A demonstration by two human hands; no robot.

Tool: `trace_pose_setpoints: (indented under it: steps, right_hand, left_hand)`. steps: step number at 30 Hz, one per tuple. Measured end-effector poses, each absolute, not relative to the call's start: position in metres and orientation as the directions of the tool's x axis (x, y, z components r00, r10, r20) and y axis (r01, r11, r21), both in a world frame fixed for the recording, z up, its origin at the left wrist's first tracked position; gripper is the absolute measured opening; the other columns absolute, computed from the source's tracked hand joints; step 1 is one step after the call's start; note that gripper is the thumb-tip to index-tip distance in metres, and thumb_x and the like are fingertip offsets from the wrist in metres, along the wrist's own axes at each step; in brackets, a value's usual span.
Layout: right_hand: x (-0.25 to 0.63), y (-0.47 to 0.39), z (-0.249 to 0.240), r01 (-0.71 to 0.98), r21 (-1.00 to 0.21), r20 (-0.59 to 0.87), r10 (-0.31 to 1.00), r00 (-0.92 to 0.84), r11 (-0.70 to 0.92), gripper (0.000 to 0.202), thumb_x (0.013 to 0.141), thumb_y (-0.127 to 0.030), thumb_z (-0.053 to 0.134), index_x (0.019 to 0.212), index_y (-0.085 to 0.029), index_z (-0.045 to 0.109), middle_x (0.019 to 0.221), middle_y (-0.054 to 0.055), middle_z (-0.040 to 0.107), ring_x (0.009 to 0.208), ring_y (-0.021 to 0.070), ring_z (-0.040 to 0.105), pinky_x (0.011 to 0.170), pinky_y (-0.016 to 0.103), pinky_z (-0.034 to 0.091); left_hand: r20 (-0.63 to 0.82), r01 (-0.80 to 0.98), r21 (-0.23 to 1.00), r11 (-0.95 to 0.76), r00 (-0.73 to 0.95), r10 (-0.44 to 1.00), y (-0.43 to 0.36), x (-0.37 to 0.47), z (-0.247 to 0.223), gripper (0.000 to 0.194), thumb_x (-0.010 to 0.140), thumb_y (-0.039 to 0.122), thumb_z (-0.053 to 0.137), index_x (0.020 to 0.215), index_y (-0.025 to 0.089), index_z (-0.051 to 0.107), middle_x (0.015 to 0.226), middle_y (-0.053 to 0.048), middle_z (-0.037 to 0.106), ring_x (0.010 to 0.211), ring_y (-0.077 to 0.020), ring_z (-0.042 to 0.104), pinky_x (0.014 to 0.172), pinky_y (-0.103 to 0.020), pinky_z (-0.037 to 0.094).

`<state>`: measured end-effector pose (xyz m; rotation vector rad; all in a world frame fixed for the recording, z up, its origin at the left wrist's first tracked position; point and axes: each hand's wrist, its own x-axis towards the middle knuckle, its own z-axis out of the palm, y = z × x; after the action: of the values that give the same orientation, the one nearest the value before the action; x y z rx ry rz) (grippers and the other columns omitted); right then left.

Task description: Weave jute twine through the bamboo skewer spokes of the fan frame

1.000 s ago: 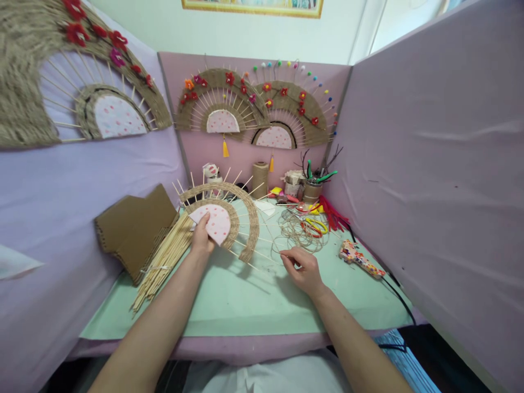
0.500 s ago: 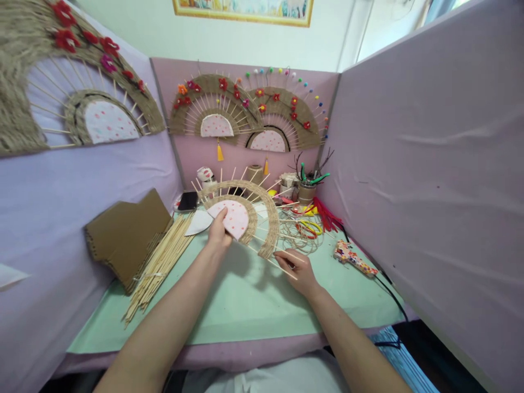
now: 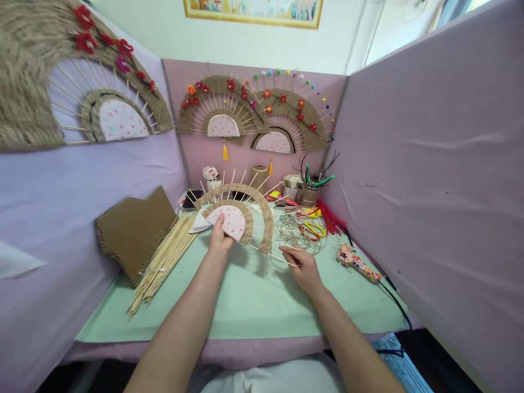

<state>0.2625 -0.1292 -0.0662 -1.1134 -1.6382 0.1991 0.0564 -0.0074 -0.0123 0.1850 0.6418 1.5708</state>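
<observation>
On my left I'm seeing brown cardboard (image 3: 135, 229); on my right a flower-patterned glue gun (image 3: 358, 263) is lying near red strips (image 3: 331, 218). Ahead, a gold-framed picture (image 3: 251, 11) is hanging above the pink partition (image 3: 245, 158).

- Scene is lit brightly and evenly, with a cool cast.
- Strongest brightness is found at upper right, where the pale opening (image 3: 403, 33) is nearly washed out.
- Soft, diffuse shadow is thrown on the green table (image 3: 262, 314) below the held fan (image 3: 229, 221).
- Side partition (image 3: 434, 180) is stretched by the wide lens; left forearm (image 3: 176, 322) is enlarged toward the bottom edge.
- Large wall fan (image 3: 24, 98) is stretched and softened at the left edge.
- Fine strands of twine (image 3: 297, 232) are poorly resolved.
- Lower-right corner under the table is left dark.
</observation>
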Motion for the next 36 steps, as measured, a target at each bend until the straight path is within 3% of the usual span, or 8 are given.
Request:
trace_pose_setpoints:
  steps: [10, 13, 19, 25, 31, 36]
  right_hand:
    - [0.264, -0.132, -0.06, 0.566, -0.623, 0.664, 0.747, 0.019, 0.54, 0.024, 0.087, -0.027, 0.047, 0.1, -0.022, 0.066, 0.066, 0.001, 0.048, 0.06, 0.0137, 0.046, 0.057, 0.026, 0.038]
    - [0.264, -0.134, -0.06, 0.573, -0.633, 0.658, 0.752, 0.042, 0.521, 0.022, 0.086, -0.028, 0.047, 0.097, -0.021, 0.065, 0.066, 0.001, 0.049, 0.058, 0.0132, 0.046, 0.056, 0.026, 0.037]
    - [0.264, -0.136, -0.057, 0.576, -0.627, 0.677, 0.733, 0.069, 0.524, 0.016, 0.082, -0.026, 0.052, 0.073, -0.019, 0.062, 0.064, 0.001, 0.054, 0.056, 0.012, 0.046, 0.054, 0.025, 0.037]
    - [0.266, -0.141, -0.057, 0.57, -0.61, 0.723, 0.681, 0.116, 0.551, 0.012, 0.08, -0.02, 0.052, 0.072, -0.018, 0.061, 0.063, 0.0, 0.054, 0.054, 0.0107, 0.045, 0.052, 0.024, 0.036]
    - [0.265, -0.148, -0.061, 0.62, -0.538, 0.793, 0.592, 0.142, 0.572, 0.008, 0.078, -0.015, 0.054, 0.073, -0.018, 0.059, 0.06, -0.001, 0.051, 0.053, 0.0107, 0.044, 0.052, 0.024, 0.036]
    - [0.26, -0.15, -0.065, 0.686, -0.417, 0.846, 0.53, 0.053, 0.596, 0.009, 0.077, -0.013, 0.055, 0.081, -0.019, 0.061, 0.06, 0.0, 0.053, 0.056, 0.0118, 0.047, 0.056, 0.025, 0.039]
  left_hand:
    - [-0.256, -0.868, 0.496, 0.002, -0.144, 0.956, -0.006, 0.052, -0.012, 0.023, 0.083, 0.017, 0.054, 0.104, 0.015, 0.063, 0.106, -0.01, 0.067, 0.105, -0.0187, 0.059, 0.088, -0.032, 0.049]
    - [-0.256, -0.872, 0.49, 0.0, -0.143, 0.956, -0.005, 0.051, -0.012, 0.023, 0.083, 0.017, 0.054, 0.104, 0.014, 0.063, 0.109, -0.011, 0.066, 0.107, -0.0187, 0.058, 0.089, -0.033, 0.048]
    - [-0.238, -0.869, 0.493, -0.045, -0.185, 0.954, -0.002, 0.049, -0.015, 0.02, 0.082, 0.017, 0.055, 0.1, 0.013, 0.063, 0.111, -0.011, 0.065, 0.11, -0.0191, 0.056, 0.09, -0.032, 0.047]
    - [-0.248, -0.879, 0.474, -0.061, -0.199, 0.948, 0.0, 0.051, -0.018, 0.02, 0.081, 0.016, 0.057, 0.099, 0.012, 0.064, 0.107, -0.012, 0.066, 0.109, -0.0196, 0.057, 0.09, -0.033, 0.047]
    - [-0.238, -0.883, 0.463, -0.081, -0.211, 0.948, 0.005, 0.052, -0.023, 0.023, 0.081, 0.016, 0.056, 0.103, 0.012, 0.063, 0.114, -0.013, 0.063, 0.111, -0.0206, 0.055, 0.091, -0.035, 0.046]
    - [-0.211, -0.88, 0.459, -0.123, -0.242, 0.947, 0.003, 0.054, -0.023, 0.026, 0.08, 0.018, 0.058, 0.105, 0.014, 0.063, 0.113, -0.012, 0.064, 0.11, -0.02, 0.056, 0.092, -0.034, 0.046]
